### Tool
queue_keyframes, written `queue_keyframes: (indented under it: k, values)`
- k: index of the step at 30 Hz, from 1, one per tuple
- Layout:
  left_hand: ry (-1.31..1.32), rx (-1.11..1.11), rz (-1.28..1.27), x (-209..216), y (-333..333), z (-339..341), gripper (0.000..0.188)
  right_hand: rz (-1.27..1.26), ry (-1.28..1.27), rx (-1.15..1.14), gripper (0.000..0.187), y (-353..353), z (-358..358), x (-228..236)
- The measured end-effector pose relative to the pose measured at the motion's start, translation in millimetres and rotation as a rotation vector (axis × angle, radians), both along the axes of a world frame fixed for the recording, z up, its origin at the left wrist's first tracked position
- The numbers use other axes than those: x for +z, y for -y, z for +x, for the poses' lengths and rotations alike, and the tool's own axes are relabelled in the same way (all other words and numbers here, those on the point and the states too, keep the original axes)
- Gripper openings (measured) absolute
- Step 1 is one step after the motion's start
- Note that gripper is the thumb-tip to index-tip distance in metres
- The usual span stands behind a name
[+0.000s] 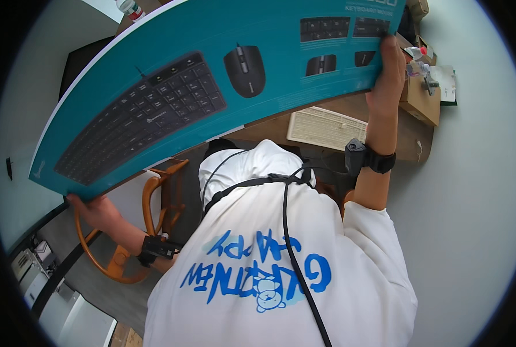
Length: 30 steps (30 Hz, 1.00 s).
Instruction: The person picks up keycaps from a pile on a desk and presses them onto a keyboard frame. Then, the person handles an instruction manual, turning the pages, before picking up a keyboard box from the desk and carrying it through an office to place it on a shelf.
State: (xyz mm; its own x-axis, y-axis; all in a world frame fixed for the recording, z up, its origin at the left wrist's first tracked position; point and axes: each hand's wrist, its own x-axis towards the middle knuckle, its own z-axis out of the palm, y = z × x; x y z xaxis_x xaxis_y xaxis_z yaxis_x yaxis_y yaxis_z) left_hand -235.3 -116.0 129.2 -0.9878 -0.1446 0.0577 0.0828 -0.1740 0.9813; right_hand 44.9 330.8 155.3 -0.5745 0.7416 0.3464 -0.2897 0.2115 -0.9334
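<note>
A wide teal cardboard keyboard-and-mouse box (275, 110) is held up in front of me, slanting across the upper part of the head view. Its face carries pictures of a black keyboard and a black mouse. My left hand (99, 213) grips the box's lower left corner, the fingers partly hidden by it. At the opposite end, my right hand (387, 75) is closed on the right edge, thumb on the printed face. Below the box's lower edge, part of a white keyboard (326, 128) lies on the brown desk (405, 139).
A brown carton (422, 101) stands on the desk at the right, with clear plastic bottles (418, 69) beside it. Another bottle (130, 8) shows at the top left. A wooden chair (119, 263) is behind my left arm. Black cables (287, 231) hang over my white shirt.
</note>
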Motion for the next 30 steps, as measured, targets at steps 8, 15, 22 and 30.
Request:
queue_keyframes:
  k: [8, 15, 22, 30]
  values:
    - [-0.401, 0.124, -0.784, -40.4, 103.5, -96.0, 0.044, 0.074, 0.334, -0.191, 0.051, 60.5, -67.3, -10.5]
    - [-0.061, 0.095, 0.18, -1.3, 106.3, -87.9, 0.059, -0.146, 0.305, 0.138, 0.052, 99.2, -128.3, -1.0]
    - [-0.104, 0.357, 0.173, 6.6, 152.2, -73.5, 0.059, -0.189, 0.649, 0.727, 0.039, 108.0, -181.7, -79.7]
    - [-0.098, 0.576, 0.174, 16.4, 177.4, -67.1, 0.053, 0.378, 0.941, 1.158, 0.053, 134.0, -215.5, -263.9]
